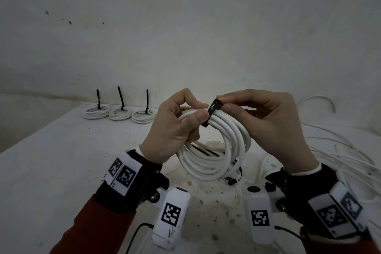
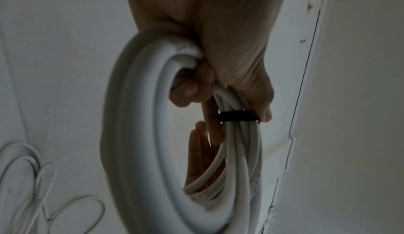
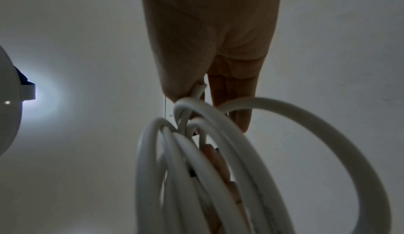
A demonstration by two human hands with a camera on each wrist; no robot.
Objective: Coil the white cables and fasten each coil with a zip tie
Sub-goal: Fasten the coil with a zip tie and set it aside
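A white work surface (image 1: 51, 150), flecked with dark specks near its front edge, runs back to a bare pale wall (image 1: 185, 16). Loose white cables (image 1: 340, 150) sprawl in tangled loops across its right side. Held above the middle of the surface, upright and clear of it, is a coil of white cable (image 1: 214, 150) of several turns.

The left hand (image 1: 175, 128) grips the coil's upper left arc, fingers curled through the loop and round the bundled strands, its thumb pressed on the band of a black zip tie (image 1: 212, 111) at the top of the coil. The left wrist view shows that tie (image 2: 238, 116) wrapped as a band across the gathered strands just below the thumb.

The right hand (image 1: 268, 128) meets it from the other side, fingers bent, its thumb and forefinger pinching the tie's upper end at the top of the coil. From the right wrist view the pinch itself is hidden behind the strands (image 3: 196, 160).

Three finished coils (image 1: 119, 112) lie in a row at the far left of the surface by the wall, just beside one another, each bound by a black tie whose tail (image 1: 120, 96) stands upright. More black zip ties (image 1: 233, 179) lie on the surface beneath the held coil. Both wrists carry white camera units (image 1: 173, 212) with square black-and-white markers over dark cuffs and red sleeves (image 1: 92, 229).
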